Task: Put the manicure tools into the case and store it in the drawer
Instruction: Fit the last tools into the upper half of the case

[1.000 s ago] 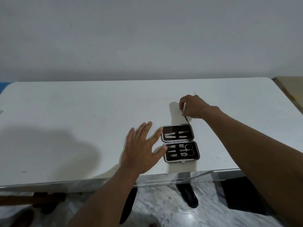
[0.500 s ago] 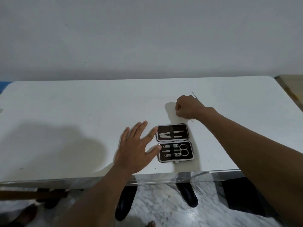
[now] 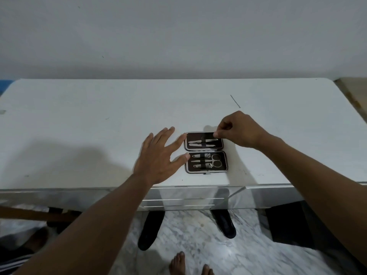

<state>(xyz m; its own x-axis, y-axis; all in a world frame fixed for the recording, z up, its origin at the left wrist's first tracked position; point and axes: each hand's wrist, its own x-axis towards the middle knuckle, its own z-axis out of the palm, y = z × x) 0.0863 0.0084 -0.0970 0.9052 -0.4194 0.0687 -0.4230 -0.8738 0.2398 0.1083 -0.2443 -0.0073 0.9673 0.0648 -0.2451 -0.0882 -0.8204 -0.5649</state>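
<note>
Near the table (image 3: 99, 135) front edge, open manicure case (image 3: 205, 152) lying flat between both hands — left hand (image 3: 158, 157) spread beside it, right hand (image 3: 239, 130) pinching its far rim.

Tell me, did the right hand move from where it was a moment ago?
Yes. The right hand came toward the person, from the bare table behind the open case to the case's far edge.

brown case (image 3: 206, 153), wht table (image 3: 99, 126), marble floor (image 3: 198, 235)
</note>
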